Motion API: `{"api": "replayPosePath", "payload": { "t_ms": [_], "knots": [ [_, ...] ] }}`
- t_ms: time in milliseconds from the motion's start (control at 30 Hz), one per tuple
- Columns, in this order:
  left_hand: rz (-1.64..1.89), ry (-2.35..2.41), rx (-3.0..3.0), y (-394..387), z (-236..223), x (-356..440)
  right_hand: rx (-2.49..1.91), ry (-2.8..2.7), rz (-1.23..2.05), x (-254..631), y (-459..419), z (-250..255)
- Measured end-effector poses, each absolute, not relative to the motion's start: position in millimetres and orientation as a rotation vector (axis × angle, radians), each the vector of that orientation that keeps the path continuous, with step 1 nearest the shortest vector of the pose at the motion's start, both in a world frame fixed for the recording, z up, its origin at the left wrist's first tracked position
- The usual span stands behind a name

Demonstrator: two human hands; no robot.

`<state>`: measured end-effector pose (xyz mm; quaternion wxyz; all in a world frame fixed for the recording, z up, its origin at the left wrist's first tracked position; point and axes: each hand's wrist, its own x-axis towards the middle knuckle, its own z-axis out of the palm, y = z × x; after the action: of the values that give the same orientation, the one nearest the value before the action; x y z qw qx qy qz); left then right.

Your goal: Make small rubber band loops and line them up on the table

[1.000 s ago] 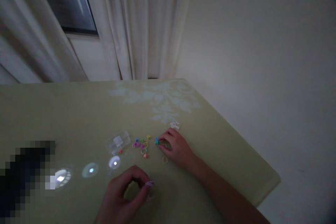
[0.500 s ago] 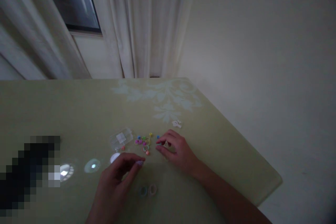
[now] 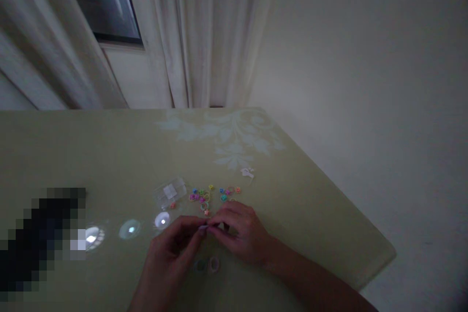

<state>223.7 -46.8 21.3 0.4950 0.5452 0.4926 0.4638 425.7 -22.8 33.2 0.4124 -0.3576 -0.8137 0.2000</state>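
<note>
My left hand (image 3: 166, 253) is closed in a pinch on a small pale, whitish piece (image 3: 203, 227), too small to name. My right hand (image 3: 241, 234) meets it there, thumb and forefinger pinched at the piece's right end; whether it holds anything of its own is hidden. Just beyond my fingers lies a cluster of small colourful rings (image 3: 199, 197) with flower- and star-shaped tops. A second group of such rings (image 3: 224, 198) lies past my right knuckles. Nearer me, below the hands, a greenish ring (image 3: 200, 265) and a pinkish ring (image 3: 214, 264) rest side by side.
A clear plastic compartment box (image 3: 171, 194) stands left of the rings, an orange piece (image 3: 173, 205) by its edge. White small parts (image 3: 247, 173) lie further back. Light reflections dot the table (image 3: 310, 214). A dark pixelated shape (image 3: 36, 243) covers the left. Curtains and a wall border the table.
My right hand has moved left and nearer me, from beside the rings to my left fingertips. Rings it had covered now show. My left hand has shifted slightly right.
</note>
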Motion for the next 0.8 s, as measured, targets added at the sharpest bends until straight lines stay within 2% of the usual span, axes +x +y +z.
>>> {"api": "replayPosePath", "payload": {
  "t_ms": [433, 800],
  "knots": [
    [1.079, 1.123, 0.816, -52.6, 17.0, 232.1, -0.799, -2.127, 0.0, 420.0, -30.8, 34.6],
    [1.147, 1.09, 0.607, -53.9, 25.4, 240.1, -0.876, -1.892, 0.185, 413.8, -31.6, 30.0]
  ]
}}
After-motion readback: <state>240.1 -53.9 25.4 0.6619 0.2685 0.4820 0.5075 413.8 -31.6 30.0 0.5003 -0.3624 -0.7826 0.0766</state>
